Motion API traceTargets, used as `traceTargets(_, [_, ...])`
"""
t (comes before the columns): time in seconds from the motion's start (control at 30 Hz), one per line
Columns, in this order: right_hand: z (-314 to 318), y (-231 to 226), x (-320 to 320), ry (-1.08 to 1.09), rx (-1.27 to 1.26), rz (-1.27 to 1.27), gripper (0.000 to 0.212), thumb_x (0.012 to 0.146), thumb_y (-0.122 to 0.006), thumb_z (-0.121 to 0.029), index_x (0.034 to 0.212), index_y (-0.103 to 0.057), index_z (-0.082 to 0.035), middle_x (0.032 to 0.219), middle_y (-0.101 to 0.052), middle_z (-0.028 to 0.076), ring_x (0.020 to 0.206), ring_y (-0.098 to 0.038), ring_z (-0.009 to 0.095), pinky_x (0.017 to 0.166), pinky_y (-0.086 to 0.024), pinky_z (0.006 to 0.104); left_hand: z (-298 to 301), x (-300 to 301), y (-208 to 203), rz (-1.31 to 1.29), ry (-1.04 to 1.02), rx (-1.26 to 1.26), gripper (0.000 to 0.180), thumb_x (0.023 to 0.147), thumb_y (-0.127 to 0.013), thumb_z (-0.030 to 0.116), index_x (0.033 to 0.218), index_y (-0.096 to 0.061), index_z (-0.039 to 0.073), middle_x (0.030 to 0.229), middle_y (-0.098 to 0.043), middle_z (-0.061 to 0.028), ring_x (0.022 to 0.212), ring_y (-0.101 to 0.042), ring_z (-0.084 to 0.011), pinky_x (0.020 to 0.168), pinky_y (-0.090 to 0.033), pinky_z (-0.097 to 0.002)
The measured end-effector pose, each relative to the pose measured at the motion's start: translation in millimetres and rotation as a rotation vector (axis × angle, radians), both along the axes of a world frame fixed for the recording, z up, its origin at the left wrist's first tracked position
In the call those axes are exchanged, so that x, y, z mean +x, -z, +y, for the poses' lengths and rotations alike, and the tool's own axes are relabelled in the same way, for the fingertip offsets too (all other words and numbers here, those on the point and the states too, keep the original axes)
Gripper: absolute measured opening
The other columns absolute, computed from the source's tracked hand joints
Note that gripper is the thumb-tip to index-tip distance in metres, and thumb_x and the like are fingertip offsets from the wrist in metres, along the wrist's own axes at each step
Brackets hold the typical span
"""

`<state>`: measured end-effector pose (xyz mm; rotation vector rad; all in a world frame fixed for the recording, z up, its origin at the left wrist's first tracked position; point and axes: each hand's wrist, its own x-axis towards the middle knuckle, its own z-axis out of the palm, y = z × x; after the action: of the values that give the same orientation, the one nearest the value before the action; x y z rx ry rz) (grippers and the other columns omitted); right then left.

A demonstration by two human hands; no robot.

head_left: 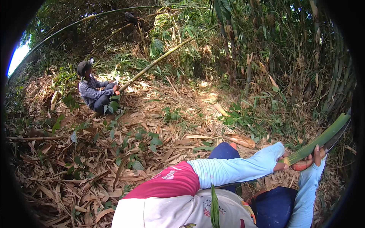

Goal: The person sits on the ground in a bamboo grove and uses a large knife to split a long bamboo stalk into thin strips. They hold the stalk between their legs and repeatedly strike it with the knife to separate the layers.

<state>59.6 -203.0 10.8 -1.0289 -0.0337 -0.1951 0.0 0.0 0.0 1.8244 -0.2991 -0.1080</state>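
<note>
- Two hands hold the green bamboo section [319, 142] at the far right, above the lap: the left hand [282, 162] closed round its near end, the right hand [318, 155] gripping farther along.
- One dark, blade-like strip [339, 137] lies close alongside it by the right hand; whether it is a knife, I cannot tell. If it is sharp, a slip could cut the fingers or the light-blue sleeve [235, 164], since both are so near.
- A reddish-orange piece [302, 165] sits between the hands, its kind unclear.
- Navy-clad knees [224, 152] stand below; a lost grip could drop the section onto the legs.
- Dry bamboo sheaths [240, 140] litter the ground, likely slippery underfoot.
- Beyond, a seated co-worker [93, 89] holds the end of a long, slanting bamboo culm [163, 62], which bars the way behind.
- Farthest, a dense bamboo clump [281, 49] closes off the right.
</note>
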Motion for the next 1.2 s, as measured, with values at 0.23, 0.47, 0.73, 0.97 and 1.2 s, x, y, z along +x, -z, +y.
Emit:
traceTargets(0.23, [-3,8,4,0.057,-0.017,0.04,0.024,0.093,-0.065,-0.023,0.106,-0.051,-0.008,0.075,-0.052,-0.002,0.06,-0.046,0.006,0.054,-0.041,0.0225,0,1,1,-0.002,0.0,-0.033,0.04,0.08,-0.073,0.028,0.106,-0.062,0.0,0.086,-0.059,-0.0105,0.082,-0.059,-0.0194,0.074,-0.047,-0.0327])
traceTargets(0.47, [-31,20,19,-0.184,-0.048,-0.081,0.027,0.093,-0.065,-0.025,0.108,-0.051,-0.007,0.075,-0.052,-0.001,0.06,-0.045,0.006,0.055,-0.041,0.0225,1,2,-1,-0.047,0.004,-0.002,0.039,0.082,-0.071,0.029,0.107,-0.062,-0.001,0.088,-0.06,-0.0125,0.085,-0.06,-0.0215,0.076,-0.047,-0.034])
traceTargets(0.73, [-3,-4,-3,-0.26,-0.103,-0.258,0.03,0.093,-0.062,-0.03,0.105,-0.05,-0.006,0.073,-0.05,0.0,0.059,-0.044,0.007,0.054,-0.038,0.0224,2,3,11,-0.075,-0.057,-0.016,0.029,0.087,-0.065,0.025,0.104,-0.064,0.0,0.086,-0.059,-0.0133,0.085,-0.061,-0.0233,0.077,-0.047,-0.0347])
traceTargets(0.97, [-42,37,38,-0.242,-0.123,-0.067,0.037,0.093,-0.06,-0.037,0.106,-0.051,-0.003,0.077,-0.054,0.003,0.061,-0.045,0.008,0.054,-0.037,0.0227,2,9,15,-0.111,-0.039,0.006,0.029,0.089,-0.059,0.026,0.099,-0.066,0.0,0.086,-0.059,-0.016,0.086,-0.061,-0.0263,0.078,-0.047,-0.0363])
traceTargets(1.2, [-49,45,48,-0.241,-0.199,-0.111,0.041,0.093,-0.06,-0.037,0.115,-0.047,-0.005,0.084,-0.057,0.004,0.065,-0.05,0.01,0.055,-0.039,0.0231,8,4,9,-0.073,-0.002,-0.06,0.032,0.084,-0.061,0.029,0.094,-0.067,-0.001,0.08,-0.064,-0.0156,0.08,-0.063,-0.0274,0.073,-0.048,-0.0369])
